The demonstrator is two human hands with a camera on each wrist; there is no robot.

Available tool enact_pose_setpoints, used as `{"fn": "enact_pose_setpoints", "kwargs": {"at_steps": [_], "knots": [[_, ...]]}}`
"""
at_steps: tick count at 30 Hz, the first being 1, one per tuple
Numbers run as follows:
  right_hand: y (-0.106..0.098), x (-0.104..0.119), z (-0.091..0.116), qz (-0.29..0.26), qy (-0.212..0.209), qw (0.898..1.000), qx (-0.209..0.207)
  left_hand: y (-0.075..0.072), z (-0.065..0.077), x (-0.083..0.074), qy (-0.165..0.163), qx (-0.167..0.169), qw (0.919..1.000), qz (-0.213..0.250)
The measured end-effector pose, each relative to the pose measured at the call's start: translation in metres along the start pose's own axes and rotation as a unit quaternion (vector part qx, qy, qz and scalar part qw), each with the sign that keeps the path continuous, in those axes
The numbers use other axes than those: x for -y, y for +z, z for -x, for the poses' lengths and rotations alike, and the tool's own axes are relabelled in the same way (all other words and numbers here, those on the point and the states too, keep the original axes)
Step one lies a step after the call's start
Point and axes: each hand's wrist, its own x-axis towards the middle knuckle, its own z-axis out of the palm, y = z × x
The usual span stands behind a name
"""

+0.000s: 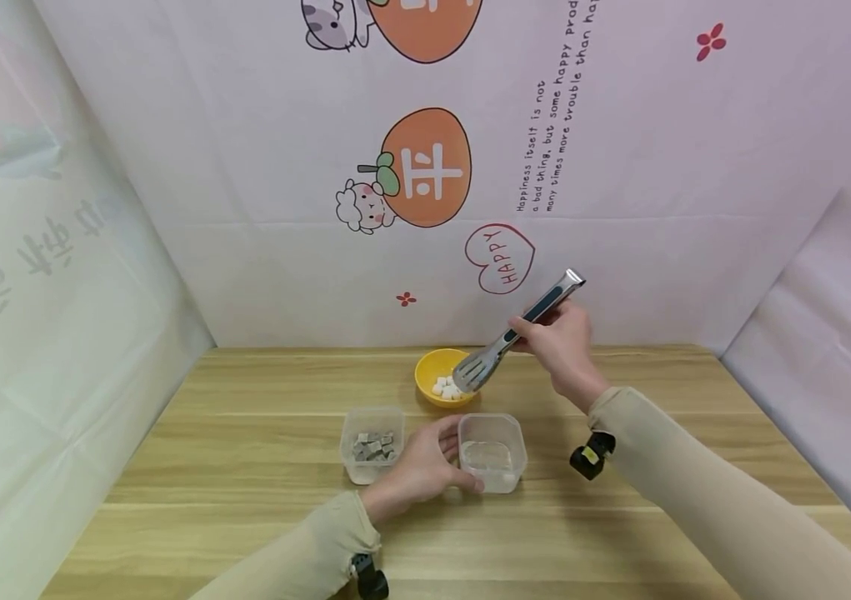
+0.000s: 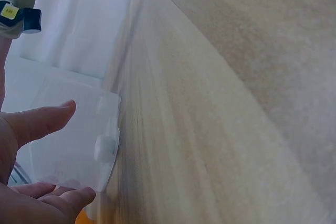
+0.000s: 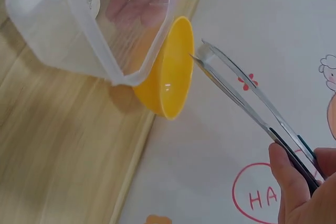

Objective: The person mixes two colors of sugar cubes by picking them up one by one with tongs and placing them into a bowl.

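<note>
My right hand (image 1: 563, 342) grips metal kitchen tongs (image 1: 538, 312) with dark handle inlays. The slotted head hangs over the yellow bowl (image 1: 425, 377), which holds several white cubes (image 1: 446, 388). A pale piece (image 3: 206, 54) seems to sit between the tong tips in the right wrist view. My left hand (image 1: 425, 462) holds the left side of a clear plastic container (image 1: 521, 458), thumb at its front corner, fingers toward the back. Inside, near the front right corner, is a small white cube (image 1: 508, 477), also visible through the wall as a white blob (image 2: 106, 148).
Left of my left hand stands another clear container (image 1: 350, 421) with several grey cubes (image 1: 374, 447). The wooden table (image 1: 245, 467) ends at a printed cloth backdrop (image 1: 305, 283), and white cloth hangs at both sides. The bowl stands close to the back edge.
</note>
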Motion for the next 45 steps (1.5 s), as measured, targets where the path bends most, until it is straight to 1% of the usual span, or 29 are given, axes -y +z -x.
{"fn": "enact_pose_setpoints", "kwargs": {"at_steps": [6,14,19,25,30,34,38,45], "knots": [[0.02,-0.007,-0.009,0.008,0.0,1.0,-0.016,-0.001,0.0,0.001,-0.005,0.0,1.0,-0.002],[0.041,-0.016,-0.02,0.054,-0.009,0.998,-0.031,-0.001,0.001,0.0,-0.005,-0.003,0.9999,-0.008],[0.048,-0.023,-0.022,0.073,-0.015,0.997,-0.034,-0.002,0.001,-0.001,-0.005,-0.002,1.0,-0.006],[0.052,-0.027,-0.019,0.081,-0.021,0.996,-0.024,-0.003,0.002,-0.002,-0.004,0.0,1.0,-0.005],[0.05,-0.023,-0.018,0.08,-0.024,0.996,-0.016,-0.003,0.001,-0.001,-0.004,0.001,1.0,-0.005],[0.044,-0.014,-0.014,0.081,-0.044,0.996,-0.013,-0.002,0.0,-0.001,-0.004,0.001,1.0,-0.004],[0.032,-0.004,-0.006,0.09,-0.076,0.993,0.003,-0.001,0.0,0.0,-0.004,0.001,1.0,0.0],[0.007,0.011,0.014,0.101,-0.114,0.988,0.015,-0.001,0.0,-0.001,-0.001,0.001,1.0,0.006]]}}
